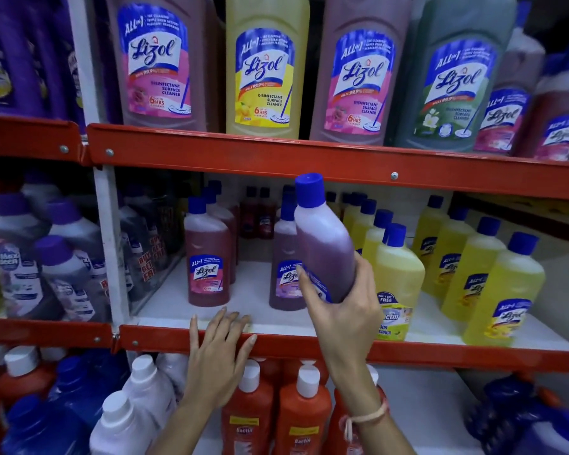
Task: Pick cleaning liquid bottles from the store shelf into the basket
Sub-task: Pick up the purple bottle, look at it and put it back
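Note:
My right hand [342,307] is closed around the lower half of a purple cleaner bottle [322,238] with a blue cap, held tilted in front of the middle shelf. My left hand [217,353] lies flat on the red front lip of the middle shelf [178,339], fingers spread, holding nothing. On that shelf stand a pink bottle [207,257], a second purple bottle [284,264] partly hidden behind the held one, and several yellow bottles [398,280]. No basket is in view.
Large Lizol jugs, pink [158,60], yellow [266,67] and green [454,77], fill the top shelf. Orange bottles with white caps [303,415] and blue bottles [46,421] stand on the bottom shelf. A white upright post [109,224] divides off the left bay with grey bottles [63,274].

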